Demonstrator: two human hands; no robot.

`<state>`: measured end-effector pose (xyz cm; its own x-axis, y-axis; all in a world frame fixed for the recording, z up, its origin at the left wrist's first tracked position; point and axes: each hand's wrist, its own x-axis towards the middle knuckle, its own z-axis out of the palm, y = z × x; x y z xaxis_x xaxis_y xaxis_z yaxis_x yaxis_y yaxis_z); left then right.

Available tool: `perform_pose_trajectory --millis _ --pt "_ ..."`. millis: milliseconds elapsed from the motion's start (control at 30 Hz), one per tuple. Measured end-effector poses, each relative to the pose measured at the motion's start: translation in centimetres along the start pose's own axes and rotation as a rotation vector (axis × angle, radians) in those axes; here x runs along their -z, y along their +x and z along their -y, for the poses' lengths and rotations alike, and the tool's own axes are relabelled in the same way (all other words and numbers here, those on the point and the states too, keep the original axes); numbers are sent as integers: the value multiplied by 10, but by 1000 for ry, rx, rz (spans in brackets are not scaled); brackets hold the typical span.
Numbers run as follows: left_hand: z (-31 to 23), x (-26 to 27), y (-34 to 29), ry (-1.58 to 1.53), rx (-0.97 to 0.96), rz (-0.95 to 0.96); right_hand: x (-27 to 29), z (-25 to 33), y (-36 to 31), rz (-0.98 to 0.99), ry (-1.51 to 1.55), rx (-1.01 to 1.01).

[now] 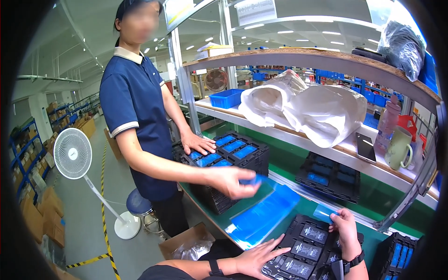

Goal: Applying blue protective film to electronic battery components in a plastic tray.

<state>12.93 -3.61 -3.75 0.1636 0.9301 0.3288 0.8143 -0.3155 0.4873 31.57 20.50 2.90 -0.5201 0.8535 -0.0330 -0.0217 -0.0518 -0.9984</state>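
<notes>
Right hand pinching film in fingers past far edge of tray; left hand, fingers spread wide, resting at tray's left side. Cells lying in tray on surface. Step seemingly covering cells; next move probably calling for aligning film, keeping tray steady.

Black tray is lying on green table, holding rows of dark flat rectangular packs, pale print showing. Clear-blue film strip is showing beside tray's far edge.
</notes>
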Motion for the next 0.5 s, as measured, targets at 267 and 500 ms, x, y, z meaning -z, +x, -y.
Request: perform_pose_trajectory --millis 267,500 --pt "-2 4 4 -30 -8 8 0 1 -2 -1 -6 44" --pt "-1 4 4 -40 -15 -3 0 0 -1 16 0 49"
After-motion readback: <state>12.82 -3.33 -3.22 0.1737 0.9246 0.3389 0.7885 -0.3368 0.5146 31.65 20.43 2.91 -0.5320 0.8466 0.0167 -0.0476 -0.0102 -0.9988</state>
